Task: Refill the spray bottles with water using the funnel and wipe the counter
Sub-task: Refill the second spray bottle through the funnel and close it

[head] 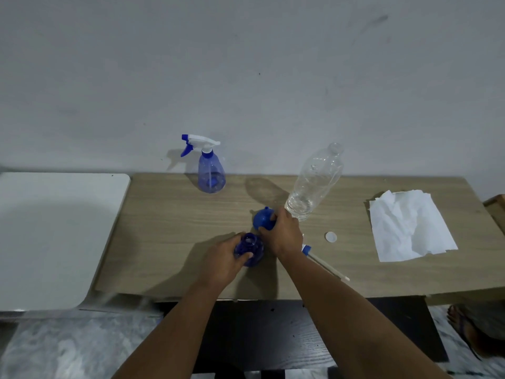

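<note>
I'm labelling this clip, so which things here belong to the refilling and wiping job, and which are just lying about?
Job:
open spray bottle, held by left hand
funnel, held by right hand
water bottle
capped spray bottle
removed sprayer head
paper towel

Lying about:
white cap
white board

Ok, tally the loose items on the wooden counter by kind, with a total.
Spray bottles: 2, one capped, one open
Funnel: 1
Clear water bottle: 1
White cap: 1
Removed sprayer head: 1
Paper towels: 1 pile
Total: 7
</note>
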The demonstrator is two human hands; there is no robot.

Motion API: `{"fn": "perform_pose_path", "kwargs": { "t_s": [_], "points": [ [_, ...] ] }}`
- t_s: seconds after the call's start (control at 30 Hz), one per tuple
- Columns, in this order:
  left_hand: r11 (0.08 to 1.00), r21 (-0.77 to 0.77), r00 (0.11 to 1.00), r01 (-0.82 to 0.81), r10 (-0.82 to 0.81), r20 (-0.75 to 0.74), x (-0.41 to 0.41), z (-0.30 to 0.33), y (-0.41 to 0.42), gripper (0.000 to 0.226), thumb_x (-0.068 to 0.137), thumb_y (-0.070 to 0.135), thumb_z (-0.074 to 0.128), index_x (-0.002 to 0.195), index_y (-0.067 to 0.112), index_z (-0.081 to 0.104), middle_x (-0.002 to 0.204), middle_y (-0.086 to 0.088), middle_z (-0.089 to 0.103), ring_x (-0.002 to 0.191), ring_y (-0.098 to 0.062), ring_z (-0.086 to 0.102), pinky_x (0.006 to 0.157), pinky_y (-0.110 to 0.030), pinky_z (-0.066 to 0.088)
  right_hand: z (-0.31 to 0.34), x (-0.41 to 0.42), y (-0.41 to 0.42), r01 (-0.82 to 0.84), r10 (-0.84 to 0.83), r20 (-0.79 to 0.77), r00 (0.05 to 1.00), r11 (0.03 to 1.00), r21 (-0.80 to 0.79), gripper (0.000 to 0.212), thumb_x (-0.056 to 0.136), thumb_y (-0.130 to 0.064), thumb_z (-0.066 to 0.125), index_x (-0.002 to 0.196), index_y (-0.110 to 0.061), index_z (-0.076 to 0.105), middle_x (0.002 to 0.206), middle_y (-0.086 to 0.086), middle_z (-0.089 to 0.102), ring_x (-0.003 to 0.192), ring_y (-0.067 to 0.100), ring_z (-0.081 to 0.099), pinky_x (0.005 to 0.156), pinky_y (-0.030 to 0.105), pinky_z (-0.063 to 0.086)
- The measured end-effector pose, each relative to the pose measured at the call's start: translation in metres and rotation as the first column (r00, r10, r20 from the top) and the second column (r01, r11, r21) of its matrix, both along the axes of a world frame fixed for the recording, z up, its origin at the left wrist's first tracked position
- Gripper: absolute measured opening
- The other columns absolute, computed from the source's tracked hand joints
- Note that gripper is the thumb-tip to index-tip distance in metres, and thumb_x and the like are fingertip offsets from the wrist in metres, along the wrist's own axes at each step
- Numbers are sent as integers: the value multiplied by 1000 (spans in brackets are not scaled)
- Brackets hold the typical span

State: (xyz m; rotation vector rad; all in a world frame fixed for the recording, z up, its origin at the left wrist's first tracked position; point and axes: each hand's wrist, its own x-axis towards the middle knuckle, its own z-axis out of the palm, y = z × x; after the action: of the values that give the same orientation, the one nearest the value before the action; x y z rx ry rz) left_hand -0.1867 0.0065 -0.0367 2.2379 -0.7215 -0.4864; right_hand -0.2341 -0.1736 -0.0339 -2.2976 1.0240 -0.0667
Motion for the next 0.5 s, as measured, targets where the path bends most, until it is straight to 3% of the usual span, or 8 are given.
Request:
{"fn": "perform_pose_path", "kwargs": {
  "t_s": [0.13,0.27,0.4,0.5],
  "points": [
    [1000,-1,1000,-4,4,3,-3,3,-2,47,84,33,75,129,32,62,106,6,74,94,-16,68,76,-25,47,12,-19,-7,-101,104,32,994,992,-71,29,93,-27,72,118,-18,61,123,2,62,109,26,61,82,37,49],
    [1000,19,1000,-8,8,-19,-6,7,-6,45,85,33,74,128,33,61,104,6,73,93,-16,67,85,-35,53,23,-48,-25,-70,75,31,997,986,-150,20,95,-22,60,113,-19,68,116,3,68,106,28,64,82,39,53],
    [999,7,999,-34,34,-43,-9,6,-11,46,85,31,74,129,32,62,106,5,74,95,-18,67,87,-38,53,26,-67,-47,-92,60,-216,975,986,-140,41,84,-36,64,122,-21,69,122,3,65,115,29,62,92,40,53],
    [999,12,999,-34,34,-29,-11,4,-12,46,85,32,74,129,31,62,107,5,74,96,-18,67,87,-38,53,20,-71,-51,-179,146,-363,920,982,-60,44,79,-44,68,116,-20,69,117,3,67,114,28,64,91,39,55]
  ]
}}
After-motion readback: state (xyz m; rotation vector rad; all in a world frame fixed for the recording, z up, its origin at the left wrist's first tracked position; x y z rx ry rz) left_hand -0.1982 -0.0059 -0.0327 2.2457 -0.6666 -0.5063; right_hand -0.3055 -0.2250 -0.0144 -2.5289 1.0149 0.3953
